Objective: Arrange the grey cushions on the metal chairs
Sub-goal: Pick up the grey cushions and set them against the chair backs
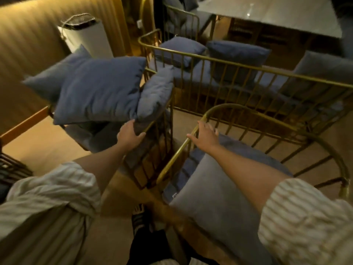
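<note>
Several grey-blue cushions are piled on the gold metal chair (158, 134) at left: a large square one (99, 90) on top and a folded one (154, 92) leaning on the chair's rail. My left hand (130, 135) grips the lower edge of a cushion at that rail. My right hand (205, 135) rests with fingers spread on the curved top rail of the near chair (215, 109), which holds a grey cushion (215, 199). A gold bench (248, 66) behind carries more cushions (236, 56).
A white bin (86, 35) with a dark liner stands by the ribbed wall at the back left. A grey table (277, 12) sits at the top right. My shoe (140, 220) is on the wooden floor between the two chairs.
</note>
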Demonstrator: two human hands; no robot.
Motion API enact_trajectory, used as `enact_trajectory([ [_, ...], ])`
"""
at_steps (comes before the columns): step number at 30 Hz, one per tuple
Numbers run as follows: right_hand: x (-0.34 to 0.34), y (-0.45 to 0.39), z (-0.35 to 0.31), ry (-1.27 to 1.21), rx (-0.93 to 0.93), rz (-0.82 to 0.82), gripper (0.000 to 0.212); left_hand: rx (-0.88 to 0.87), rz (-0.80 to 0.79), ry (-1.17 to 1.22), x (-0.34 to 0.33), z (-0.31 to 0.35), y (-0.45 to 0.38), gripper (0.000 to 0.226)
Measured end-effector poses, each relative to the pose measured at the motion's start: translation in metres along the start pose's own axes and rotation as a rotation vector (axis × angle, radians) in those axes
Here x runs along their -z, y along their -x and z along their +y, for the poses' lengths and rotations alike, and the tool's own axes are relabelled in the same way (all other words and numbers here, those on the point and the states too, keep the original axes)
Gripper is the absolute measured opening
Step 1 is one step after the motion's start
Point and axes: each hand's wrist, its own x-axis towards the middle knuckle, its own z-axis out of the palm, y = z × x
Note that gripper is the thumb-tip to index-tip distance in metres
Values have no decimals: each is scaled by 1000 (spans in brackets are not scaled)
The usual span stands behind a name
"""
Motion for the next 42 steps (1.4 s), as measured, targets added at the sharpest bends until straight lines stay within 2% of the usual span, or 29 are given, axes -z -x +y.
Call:
enact_trajectory([
  [4,-22,-47,-70,5,41,-25,79,84,98,31,45,-51,-28,75],
  [9,-54,-113,-157,-59,47,-17,76,170,127,14,98,-129,-97,73],
  [15,-97,-206,-252,-152,-23,3,78,227,124,-29,160,-200,-210,79],
  [18,-106,-247,-281,-201,-94,-20,82,238,70,29,182,-232,-262,81],
  [21,-111,-285,-294,-305,-172,-40,87,270,-8,84,196,-264,-316,81],
  [24,-117,-317,-293,-474,-289,-52,101,362,-58,152,198,-276,-353,87],
  [26,-119,-333,-295,-576,-338,-56,96,462,-96,229,194,-285,-374,94],
  [29,-123,-350,-298,-660,-423,-61,91,551,-151,401,191,-290,-392,116],
  [30,-126,-356,-298,-696,-451,-42,93,560,-154,456,191,-291,-395,114],
  [32,-132,-363,-300,-785,-492,-3,107,582,-141,562,189,-294,-398,103],
  [34,-138,-371,-300,-859,-532,39,121,631,-155,640,190,-296,-398,105],
  [36,-138,-374,-302,-890,-552,80,113,640,-135,674,191,-296,-398,108],
  [39,-137,-370,-304,-927,-554,121,96,602,-27,704,191,-289,-395,92],
  [42,-135,-360,-302,-972,-536,151,88,518,90,708,200,-273,-384,85],
])
